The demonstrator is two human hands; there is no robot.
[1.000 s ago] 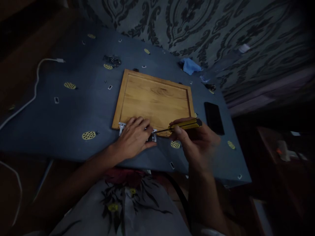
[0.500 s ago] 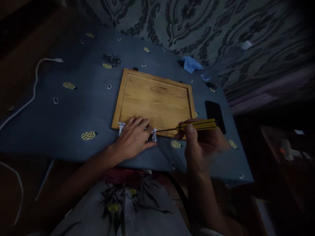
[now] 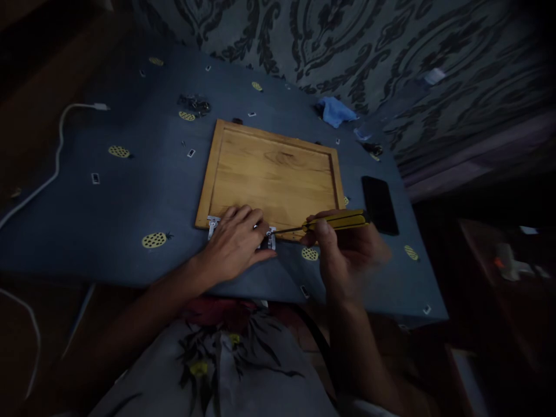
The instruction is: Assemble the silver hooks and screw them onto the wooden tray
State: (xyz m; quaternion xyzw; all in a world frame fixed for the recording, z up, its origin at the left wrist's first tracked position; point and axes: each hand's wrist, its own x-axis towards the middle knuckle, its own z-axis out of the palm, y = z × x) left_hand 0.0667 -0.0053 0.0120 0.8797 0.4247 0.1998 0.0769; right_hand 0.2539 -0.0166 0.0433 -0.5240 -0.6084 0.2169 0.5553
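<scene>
A framed wooden panel (image 3: 271,174) lies flat on the table, its near edge toward me. Two small metal fittings sit along that edge: a left metal bracket (image 3: 212,226) and a right metal bracket (image 3: 271,237). Between them my left hand (image 3: 234,240) rests over the edge, fingers bent on the wood and thumb pointing right near the right bracket; what lies beneath the palm is hidden. My right hand (image 3: 347,249) is closed around the yellow handle of a screwdriver (image 3: 336,220). Its thin shaft points left, with the tip at the right bracket.
A dark phone (image 3: 380,204) lies right of the panel. Behind stand a blue cloth (image 3: 336,112) and a clear plastic bottle (image 3: 402,98). A small dark pile of hardware (image 3: 194,104) is at back left. A white cable (image 3: 61,139) runs along the left side of the blue tablecloth (image 3: 143,191).
My right hand and the screwdriver have shifted slightly left, and the tip has moved a little left at the right bracket. My left hand stays nearly in place.
</scene>
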